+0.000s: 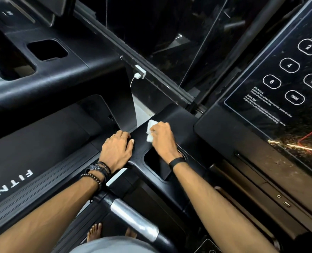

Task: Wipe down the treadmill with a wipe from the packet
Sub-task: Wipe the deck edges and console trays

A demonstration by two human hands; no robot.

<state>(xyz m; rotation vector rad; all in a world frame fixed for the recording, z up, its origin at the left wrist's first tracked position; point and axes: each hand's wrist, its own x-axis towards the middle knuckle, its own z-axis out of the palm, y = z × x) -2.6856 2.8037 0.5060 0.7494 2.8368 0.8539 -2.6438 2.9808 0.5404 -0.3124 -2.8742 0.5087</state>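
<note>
Fingers of the right hand (161,136) curl around a crumpled white wipe (150,131), pressing it on the treadmill's black console arm (142,148) beside a cup recess (158,166). Left hand (117,149) rests flat, fingers relaxed.

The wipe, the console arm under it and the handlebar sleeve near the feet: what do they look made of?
The wipe, crumpled in the right hand, looks like soft white non-woven cloth or paper. The console arm seems matte black moulded plastic with a fine grain. The handlebar sleeve looks like brushed silver metal, judging by its streaked sheen, though metallised plastic is possible.
</note>
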